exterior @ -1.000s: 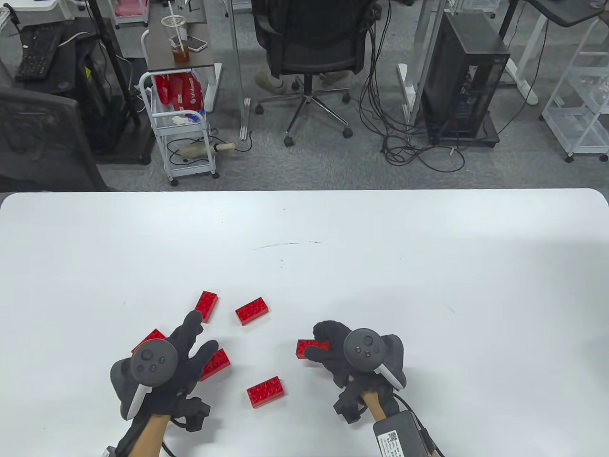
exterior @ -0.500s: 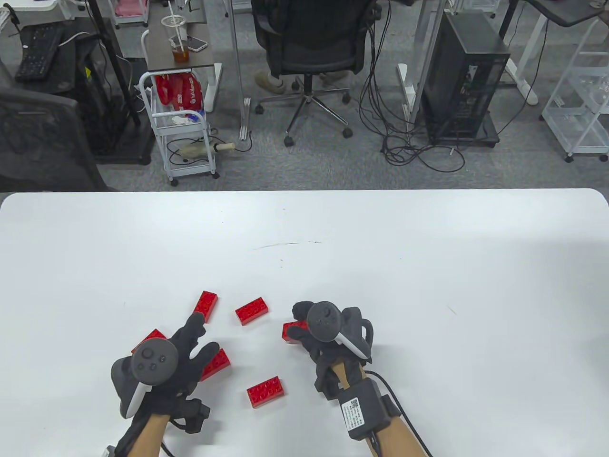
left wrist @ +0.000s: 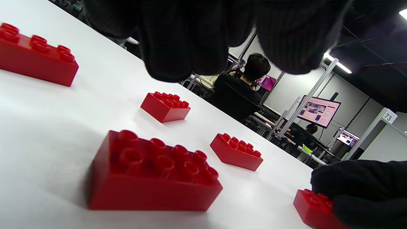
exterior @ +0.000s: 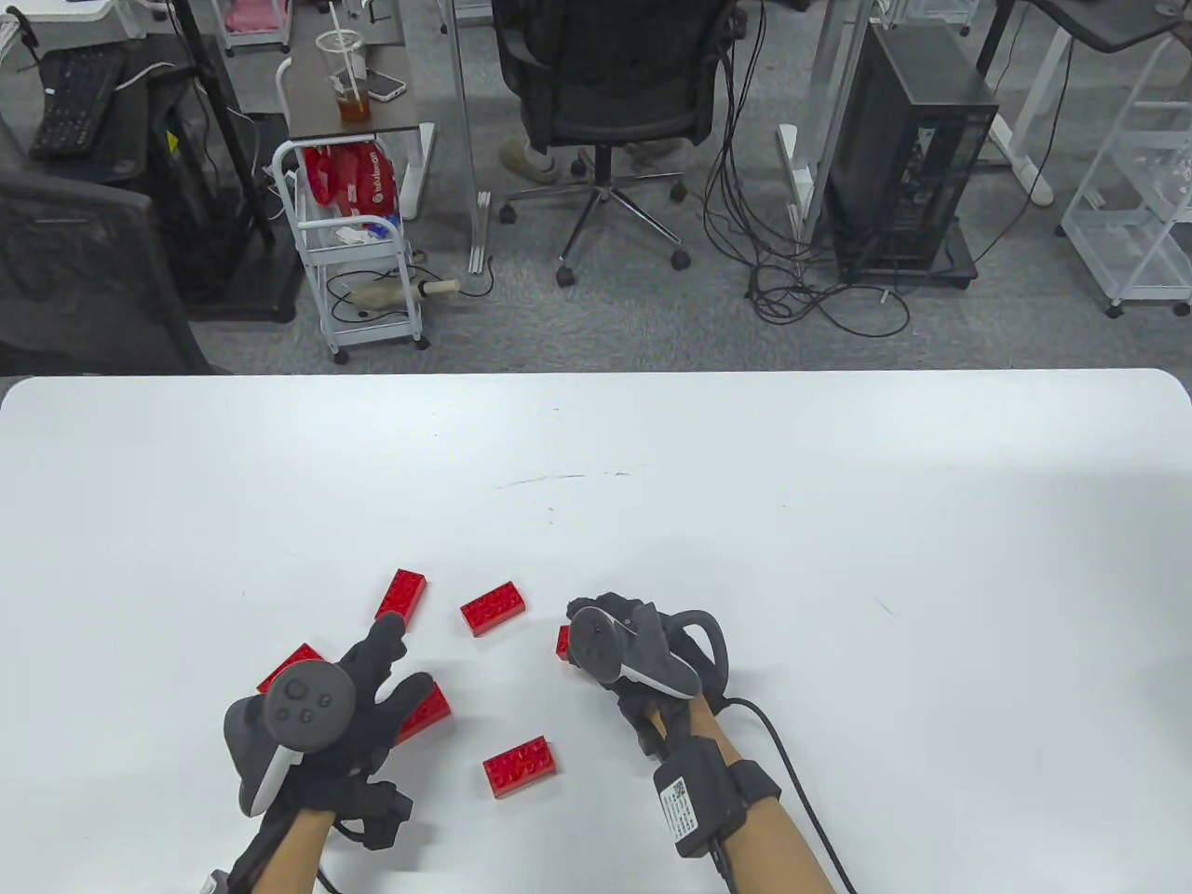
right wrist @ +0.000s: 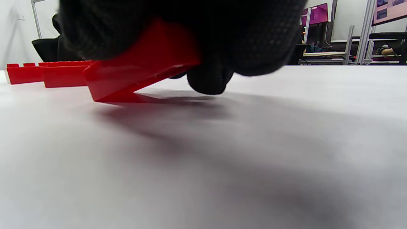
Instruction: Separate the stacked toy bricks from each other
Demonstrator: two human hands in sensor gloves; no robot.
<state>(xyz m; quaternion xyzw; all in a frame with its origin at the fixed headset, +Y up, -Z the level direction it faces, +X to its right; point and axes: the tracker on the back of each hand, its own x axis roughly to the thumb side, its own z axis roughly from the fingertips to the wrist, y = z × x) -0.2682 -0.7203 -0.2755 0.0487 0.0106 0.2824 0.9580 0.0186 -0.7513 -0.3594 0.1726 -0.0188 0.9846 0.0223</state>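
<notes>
The step in hand looks like setting down a freed brick: five red bricks already lie singly on the white desk [exterior: 838,484], and the right hand [exterior: 633,652] grips a sixth brick [right wrist: 140,73] with its fingers [right wrist: 210,79] curled over the top. In the right wrist view this brick is tilted, one lower edge touching the desk and the other end lifted. I cannot tell whether it is a single brick or a pair stuck together, since the glove hides most of it. If single, the next move calls for laying it flat and letting go, near the other bricks but not on them.

The right hand is rolled over toward the middle of the desk, its tracker facing left. The left hand [exterior: 326,717] hovers palm down with fingers [left wrist: 178,41] spread and holding nothing, above two bricks: one [exterior: 430,710] under the fingertips, one [exterior: 284,663] by the wrist. Three more lie near: far left [exterior: 402,594], centre [exterior: 492,607], and nearest [exterior: 520,765].
</notes>
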